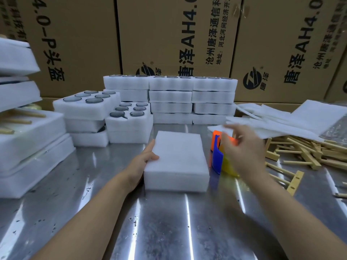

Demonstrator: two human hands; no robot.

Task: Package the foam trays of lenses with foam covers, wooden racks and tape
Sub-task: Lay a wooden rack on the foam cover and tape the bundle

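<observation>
We see a closed white foam tray (178, 158) lying flat on the metal table (169, 222), in the near middle, with its foam cover on top so that no lenses show. The left hand (144, 162) rests against the tray's left wall. Its fingers (150, 147) lie straight and pressed together along that side, and the thumb is laid over the top edge.

The right hand (242, 149) hangs just right of the tray, over an orange and blue tape dispenser (217, 156) that stands beside the tray. This hand is blurred. Its fingers look loosely spread and a little bent, holding nothing we can make out, and we cannot tell whether they touch the dispenser.

At the far right lies a loose heap of thin foam covers (300, 119), and under and just nearer than it a pile of wooden racks (304, 149). Across the far middle stand stacks of foam trays (191, 98). To their left are two shorter stacks whose top trays are uncovered, with dark round lenses (93, 100) sitting in the holes. Larger foam blocks (28, 143) are piled at the left edge. Printed cardboard boxes (169, 44) form a wall behind everything.
</observation>
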